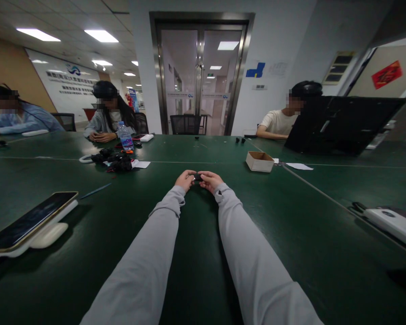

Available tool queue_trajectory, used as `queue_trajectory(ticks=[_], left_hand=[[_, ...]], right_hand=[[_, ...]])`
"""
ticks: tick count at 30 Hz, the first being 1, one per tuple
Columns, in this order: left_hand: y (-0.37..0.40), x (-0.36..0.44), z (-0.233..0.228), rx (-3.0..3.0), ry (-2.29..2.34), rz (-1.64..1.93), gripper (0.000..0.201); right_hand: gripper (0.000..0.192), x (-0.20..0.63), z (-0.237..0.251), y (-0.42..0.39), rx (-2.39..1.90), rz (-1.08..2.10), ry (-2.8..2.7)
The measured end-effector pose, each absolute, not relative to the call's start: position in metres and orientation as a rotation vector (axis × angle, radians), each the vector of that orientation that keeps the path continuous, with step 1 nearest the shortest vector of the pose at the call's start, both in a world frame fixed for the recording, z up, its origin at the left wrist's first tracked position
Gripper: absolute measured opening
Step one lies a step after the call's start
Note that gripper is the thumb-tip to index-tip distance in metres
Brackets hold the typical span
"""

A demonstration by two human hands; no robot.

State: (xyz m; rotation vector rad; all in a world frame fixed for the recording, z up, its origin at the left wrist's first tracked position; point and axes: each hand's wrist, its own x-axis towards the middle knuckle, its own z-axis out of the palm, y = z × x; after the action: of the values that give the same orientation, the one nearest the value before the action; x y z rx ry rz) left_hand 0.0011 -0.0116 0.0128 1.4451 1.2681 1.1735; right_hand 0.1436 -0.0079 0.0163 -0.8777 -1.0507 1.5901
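Both arms, in light grey sleeves, reach out over the green table (196,243). My left hand (185,179) pinches one end of a small black object (197,176), whose exact kind I cannot make out. At its other end, my right hand (210,180) grips it with thumb and fingers. The fingers cover part of the object, and a small bright spot shows by the left fingertips.
An open cardboard box (260,162) stands right of my hands. To the left are a water bottle (125,136), a black tangled bundle (113,159), a blue stick (95,191) and a phone (34,221). A monitor (341,124) stands far right. Several people sit across.
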Motion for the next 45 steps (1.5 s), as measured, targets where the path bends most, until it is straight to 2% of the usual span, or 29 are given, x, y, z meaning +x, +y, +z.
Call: queue_trajectory(ticks=[16, 45], left_hand=[[-0.0126, 0.0008, 0.0139, 1.423, 1.267, 1.191, 0.03], [-0.0086, -0.0002, 0.0107, 1.467, 1.234, 1.193, 0.026]], right_hand=[[0.012, 0.1438, 0.0174, -0.0091, -0.859, 1.61, -1.043], [0.014, 0.1442, 0.0169, -0.0083, -0.868, 1.607, -1.033]])
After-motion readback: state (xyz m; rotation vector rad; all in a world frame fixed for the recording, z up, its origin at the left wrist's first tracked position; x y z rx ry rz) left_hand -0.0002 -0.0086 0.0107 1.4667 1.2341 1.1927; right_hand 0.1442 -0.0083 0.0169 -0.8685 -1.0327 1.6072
